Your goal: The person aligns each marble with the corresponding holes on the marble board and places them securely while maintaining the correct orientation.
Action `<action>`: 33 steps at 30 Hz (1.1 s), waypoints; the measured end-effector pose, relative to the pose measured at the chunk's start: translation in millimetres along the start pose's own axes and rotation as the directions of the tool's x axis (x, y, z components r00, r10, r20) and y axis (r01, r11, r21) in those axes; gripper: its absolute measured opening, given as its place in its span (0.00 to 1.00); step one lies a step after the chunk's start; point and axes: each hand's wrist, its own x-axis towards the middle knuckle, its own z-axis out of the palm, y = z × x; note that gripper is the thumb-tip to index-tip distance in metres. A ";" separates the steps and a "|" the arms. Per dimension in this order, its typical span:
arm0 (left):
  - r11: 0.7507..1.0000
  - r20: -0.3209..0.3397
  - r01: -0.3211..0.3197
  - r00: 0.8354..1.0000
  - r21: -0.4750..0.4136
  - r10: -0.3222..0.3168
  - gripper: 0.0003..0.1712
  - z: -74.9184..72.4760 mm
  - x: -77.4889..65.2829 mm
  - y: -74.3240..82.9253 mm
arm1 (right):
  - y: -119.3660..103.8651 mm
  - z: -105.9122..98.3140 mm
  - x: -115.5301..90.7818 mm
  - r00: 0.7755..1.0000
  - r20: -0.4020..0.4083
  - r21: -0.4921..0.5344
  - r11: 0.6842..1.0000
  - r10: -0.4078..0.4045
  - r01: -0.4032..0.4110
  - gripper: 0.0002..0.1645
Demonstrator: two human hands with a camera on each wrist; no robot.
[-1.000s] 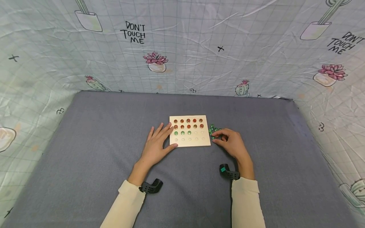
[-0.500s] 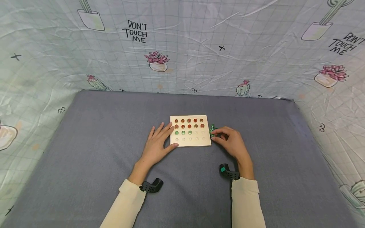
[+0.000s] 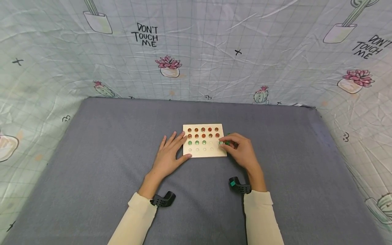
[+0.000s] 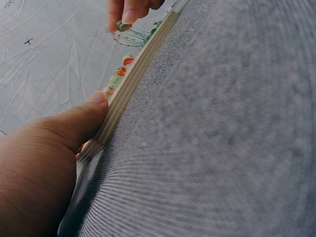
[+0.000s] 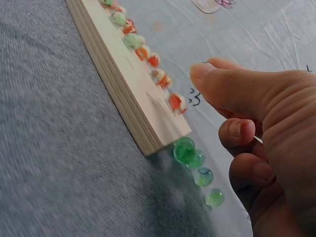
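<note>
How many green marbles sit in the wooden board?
3 green marbles, in the three leftmost spots of the third row from the far edge of the wooden board. None seems hidden.

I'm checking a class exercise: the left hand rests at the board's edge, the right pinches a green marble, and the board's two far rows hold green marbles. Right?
The row colour is wrong: the head view shows orange-red marbles in the two far rows of the board. The left hand does rest at its edge and the right hand pinches a green marble.
</note>
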 end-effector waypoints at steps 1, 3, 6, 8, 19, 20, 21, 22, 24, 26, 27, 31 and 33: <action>1.000 0.002 0.001 1.000 -0.001 -0.001 0.41 0.1 0.0 0.0 | -0.3 1.2 0.4 1.000 -0.007 0.000 1.000 -0.002 0.002 0.10; 1.000 0.004 0.003 1.000 -0.004 -0.003 0.41 0.3 0.0 -0.3 | -1.0 3.7 1.4 1.000 -0.020 -0.008 1.000 -0.005 0.005 0.10; 1.000 0.007 0.005 1.000 -0.005 -0.005 0.41 0.6 0.1 -0.6 | -1.6 7.6 3.3 0.999 -0.036 -0.023 1.000 -0.002 0.001 0.10; 1.000 0.006 0.005 1.000 -0.004 -0.005 0.41 0.5 0.2 -0.6 | -2.6 10.5 4.7 0.999 -0.041 -0.037 0.999 0.004 -0.006 0.11; 1.000 0.007 0.004 1.000 -0.001 -0.004 0.42 -0.6 1.3 -1.1 | -8.0 27.7 8.2 0.999 -0.037 -0.095 0.995 0.023 -0.027 0.09; 1.000 0.007 0.004 1.000 -0.001 -0.004 0.42 -0.5 1.5 -1.3 | -8.4 29.0 8.5 0.999 -0.039 -0.100 0.995 0.021 -0.025 0.09; 1.000 0.007 0.004 1.000 -0.002 -0.004 0.42 -0.5 1.6 -1.3 | -8.5 30.1 8.8 0.999 -0.041 -0.107 0.994 0.017 -0.022 0.09; 1.000 0.007 0.003 1.000 -0.002 -0.003 0.42 -0.5 1.7 -1.3 | -8.6 31.2 9.0 0.999 -0.043 -0.112 0.993 0.015 -0.020 0.09; 1.000 0.006 0.002 1.000 -0.003 -0.002 0.42 -0.6 2.0 -1.3 | -8.4 33.3 9.2 0.999 -0.046 -0.125 0.992 0.008 -0.014 0.10; 1.000 0.004 -0.001 1.000 -0.005 0.001 0.41 -0.6 2.3 -1.4 | -8.4 34.9 9.6 0.999 -0.049 -0.137 0.991 -0.001 -0.005 0.10; 1.000 0.004 -0.001 1.000 -0.006 0.001 0.41 -0.6 2.5 -1.6 | -8.3 35.6 9.8 0.999 -0.051 -0.141 0.990 -0.007 -0.001 0.10; 1.000 0.000 -0.004 1.000 -0.005 0.004 0.42 -0.6 3.0 -2.9 | -8.6 37.5 10.3 0.998 -0.058 -0.155 0.988 -0.031 0.022 0.09; 1.000 0.001 -0.005 1.000 -0.002 0.005 0.42 -0.4 3.4 -3.5 | -8.7 38.1 10.4 0.997 -0.063 -0.163 0.986 -0.037 0.026 0.09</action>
